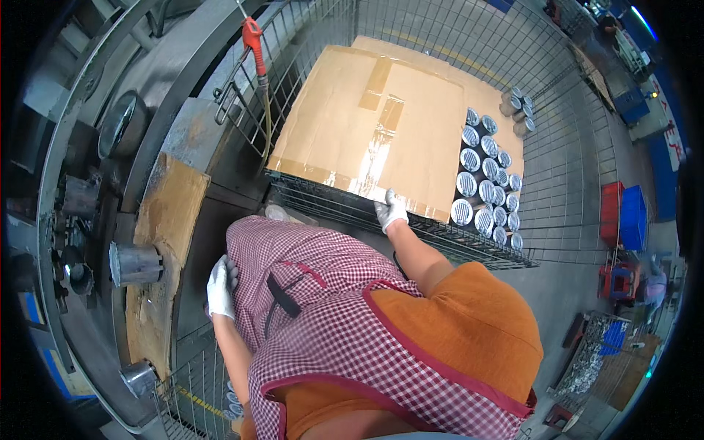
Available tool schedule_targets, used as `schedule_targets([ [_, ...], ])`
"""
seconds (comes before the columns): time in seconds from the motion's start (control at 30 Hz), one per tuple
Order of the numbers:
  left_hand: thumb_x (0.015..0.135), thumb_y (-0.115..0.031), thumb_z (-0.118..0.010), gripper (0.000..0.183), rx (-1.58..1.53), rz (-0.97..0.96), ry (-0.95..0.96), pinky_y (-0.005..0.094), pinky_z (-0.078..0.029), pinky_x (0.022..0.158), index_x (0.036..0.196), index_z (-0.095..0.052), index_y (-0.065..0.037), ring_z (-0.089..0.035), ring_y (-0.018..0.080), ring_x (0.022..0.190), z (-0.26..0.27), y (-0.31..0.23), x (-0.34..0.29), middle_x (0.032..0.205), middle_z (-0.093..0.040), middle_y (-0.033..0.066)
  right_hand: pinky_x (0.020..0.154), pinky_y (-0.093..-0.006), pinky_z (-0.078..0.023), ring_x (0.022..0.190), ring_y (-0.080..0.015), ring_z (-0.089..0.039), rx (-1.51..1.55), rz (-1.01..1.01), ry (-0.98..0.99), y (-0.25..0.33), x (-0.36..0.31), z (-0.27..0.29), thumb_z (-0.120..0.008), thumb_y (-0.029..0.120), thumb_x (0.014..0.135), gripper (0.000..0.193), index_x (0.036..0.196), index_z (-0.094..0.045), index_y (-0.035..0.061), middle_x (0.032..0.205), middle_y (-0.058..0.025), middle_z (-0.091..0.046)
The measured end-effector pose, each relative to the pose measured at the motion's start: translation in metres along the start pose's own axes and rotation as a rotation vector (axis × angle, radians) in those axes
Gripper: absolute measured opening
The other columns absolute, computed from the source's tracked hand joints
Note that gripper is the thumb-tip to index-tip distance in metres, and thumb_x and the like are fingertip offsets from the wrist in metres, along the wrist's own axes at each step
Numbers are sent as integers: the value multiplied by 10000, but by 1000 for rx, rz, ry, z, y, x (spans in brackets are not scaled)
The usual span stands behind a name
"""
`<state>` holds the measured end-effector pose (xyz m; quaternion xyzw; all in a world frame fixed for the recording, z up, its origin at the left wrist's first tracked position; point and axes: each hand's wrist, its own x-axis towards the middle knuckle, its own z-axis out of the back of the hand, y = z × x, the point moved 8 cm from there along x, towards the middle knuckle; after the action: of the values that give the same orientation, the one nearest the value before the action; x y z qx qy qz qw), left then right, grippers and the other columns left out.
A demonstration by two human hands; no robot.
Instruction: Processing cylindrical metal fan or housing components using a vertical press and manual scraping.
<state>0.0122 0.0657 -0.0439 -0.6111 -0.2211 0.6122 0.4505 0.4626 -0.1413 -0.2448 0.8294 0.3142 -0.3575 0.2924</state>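
- The wire cage [411, 220] holds rows of shiny round metal parts [485, 187] along its right side.
- A cardboard sheet [367, 125] covers the rest.
- The gloved right hand [390, 210] grips the cardboard's near edge.
- The gloved left hand [220, 287] rests flat, fingers open, against the checked apron [330, 315].

A single view, from a wide fisheye camera worn on the person's head, looks steeply down over the person's own chest and checked apron [345, 323]. It faces forward and down, so the body fills the lower middle, close to the lens, while the wire cage [411, 220] with its cardboard sheet [367, 125] lies a little farther off, above centre. Straight edges bow toward the dark round rim. The workshop floor [565, 286] shows at right.
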Motion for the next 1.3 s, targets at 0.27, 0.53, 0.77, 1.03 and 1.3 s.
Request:
schedule_targets([
  [0.27, 987, -326, -519, 481, -24, -51, 16, 244, -463, 804, 1378, -482, -49, -607, 117, 932, -8, -9, -5, 1171, -635, 43, 1029, -445, -388, 1221, -244, -512, -929, -400, 35, -6, -19, 38, -603, 376, 928, 427, 1250, -539, 103, 1211, -107, -598],
  [0.53, 985, -255, -519, 353, 58, -294, -252, 229, -458, 801, 1248, -603, -34, -611, 112, 922, 48, -53, -50, 1105, -665, 65, 659, -318, -489, 717, -188, -626, -2153, -46, 673, -52, -68, -76, -737, 413, 806, 414, 945, -672, 28, 818, -70, -687],
  [0.77, 978, -354, -539, 369, -208, -646, -1029, 277, -434, 658, 908, -660, -12, -539, 103, 684, 154, -122, -142, 812, -646, 44, 699, -358, -502, 731, -259, -629, -2059, 642, 1296, -133, -228, -260, -747, 373, 810, 361, 843, -652, 26, 784, -134, -664],
  [1.03, 938, -449, -532, 517, 306, -381, -1333, 409, -437, 930, 1071, -641, 38, -588, 370, 1062, 222, -83, -74, 1108, -636, 245, 706, -393, -489, 748, -327, -627, -1287, 1605, 1545, -173, -319, -477, -682, 224, 858, 210, 882, -639, 20, 835, -158, -654],
  [1.3, 862, -341, -678, 566, -174, -669, -1071, 425, -453, 949, 1328, -529, -57, -600, 298, 1065, 201, -125, -81, 1280, -577, 163, 634, -405, -428, 612, -364, -455, -1660, 1388, 1146, -187, -275, -481, -611, 434, 899, 467, 766, -612, -14, 712, -237, -570],
])
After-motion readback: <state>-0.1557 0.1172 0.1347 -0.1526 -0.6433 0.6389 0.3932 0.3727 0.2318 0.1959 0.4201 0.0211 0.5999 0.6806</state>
